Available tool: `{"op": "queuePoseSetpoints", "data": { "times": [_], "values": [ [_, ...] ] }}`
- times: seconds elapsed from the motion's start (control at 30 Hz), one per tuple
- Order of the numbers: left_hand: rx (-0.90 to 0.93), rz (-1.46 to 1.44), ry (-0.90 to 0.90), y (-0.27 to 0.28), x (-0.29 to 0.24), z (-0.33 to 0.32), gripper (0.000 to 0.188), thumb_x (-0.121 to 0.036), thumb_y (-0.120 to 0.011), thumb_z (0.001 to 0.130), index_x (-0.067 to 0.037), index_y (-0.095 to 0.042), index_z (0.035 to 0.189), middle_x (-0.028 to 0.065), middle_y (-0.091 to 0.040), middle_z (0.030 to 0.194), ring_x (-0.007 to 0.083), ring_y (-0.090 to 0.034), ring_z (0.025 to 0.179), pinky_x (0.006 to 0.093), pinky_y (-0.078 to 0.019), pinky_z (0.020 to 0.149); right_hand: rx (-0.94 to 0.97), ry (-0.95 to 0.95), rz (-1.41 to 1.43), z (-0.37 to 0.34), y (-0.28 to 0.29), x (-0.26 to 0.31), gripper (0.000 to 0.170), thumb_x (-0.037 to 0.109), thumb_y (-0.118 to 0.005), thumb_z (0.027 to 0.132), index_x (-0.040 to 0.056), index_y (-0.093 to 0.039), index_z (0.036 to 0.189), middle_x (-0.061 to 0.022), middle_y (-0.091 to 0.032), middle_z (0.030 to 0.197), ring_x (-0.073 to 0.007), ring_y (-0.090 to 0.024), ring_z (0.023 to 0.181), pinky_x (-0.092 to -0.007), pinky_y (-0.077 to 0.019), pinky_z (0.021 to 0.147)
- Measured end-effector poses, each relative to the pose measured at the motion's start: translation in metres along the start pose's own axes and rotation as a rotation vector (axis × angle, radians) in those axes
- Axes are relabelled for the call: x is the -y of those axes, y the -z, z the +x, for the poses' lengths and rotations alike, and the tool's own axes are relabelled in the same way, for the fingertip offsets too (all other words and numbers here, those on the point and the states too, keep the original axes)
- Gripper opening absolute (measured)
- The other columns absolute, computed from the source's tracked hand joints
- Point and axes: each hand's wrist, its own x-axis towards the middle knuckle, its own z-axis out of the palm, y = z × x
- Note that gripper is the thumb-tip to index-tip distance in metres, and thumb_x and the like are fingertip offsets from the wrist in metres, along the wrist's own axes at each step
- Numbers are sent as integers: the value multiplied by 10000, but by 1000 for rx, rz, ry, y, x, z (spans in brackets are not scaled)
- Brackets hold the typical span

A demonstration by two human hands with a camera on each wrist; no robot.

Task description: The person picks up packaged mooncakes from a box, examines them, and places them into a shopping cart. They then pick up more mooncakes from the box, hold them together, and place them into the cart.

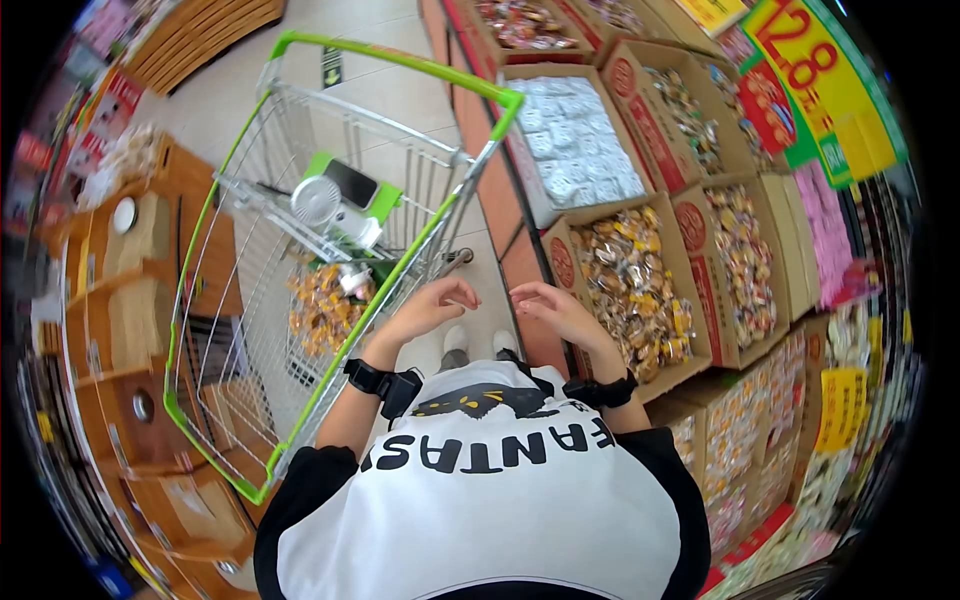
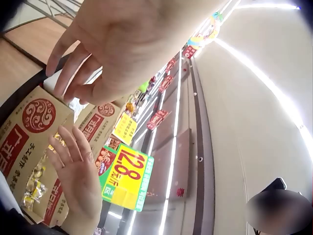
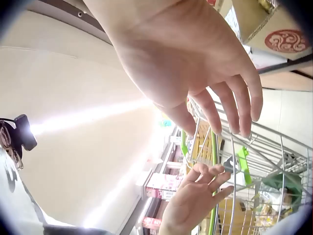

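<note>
My left hand point(image 1: 432, 308) hovers in front of my body with fingers loosely bent and nothing in them. Facing it across a small gap, my right hand point(image 1: 562, 308) is likewise relaxed and holds nothing. Left of the left hand stands a wire shopping cart point(image 1: 400, 66) with green rails. In it are a white handheld fan point(image 1: 317, 200), a dark phone point(image 1: 352, 185) and a heap of orange-wrapped snacks point(image 1: 322, 308). Nearest the right hand is a cardboard carton point(image 1: 562, 260) of gold and brown wrapped snacks. Both palms show in the left wrist view, fingers apart from any goods.
More cartons line the right side, one with pale blue-white packets point(image 1: 580, 140). A yellow and green price sign point(image 1: 815, 85) stands above them. Wooden shelving point(image 1: 115, 360) runs along the left, beyond the cart. Tiled floor point(image 1: 400, 110) lies between.
</note>
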Motion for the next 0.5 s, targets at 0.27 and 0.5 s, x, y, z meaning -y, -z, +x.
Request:
{"op": "queuePoseSetpoints", "data": {
  "times": [0.27, 0.5],
  "values": [
    [186, 32, 99, -32, -10, 53, 187, 57, -465, 724, -20, -496, 892, 60, -550, 927, 128, -521, 901, 261, -402, 813, -235, 7, -89, -51, 17, -4, 269, 145, -511, 830, 18, -497, 1067, -64, -546, 1005, -124, -509, 927, -247, -393, 811],
    [359, 107, 85, -57, -5, 93, 155, 8, -448, 761, -27, -500, 902, 58, -555, 920, 131, -525, 896, 250, -408, 776, -420, -6, -67, -96, 40, -26, 280, 183, -522, 824, 36, -505, 1062, -84, -564, 970, -152, -539, 857, -259, -421, 760]
  ]
}}
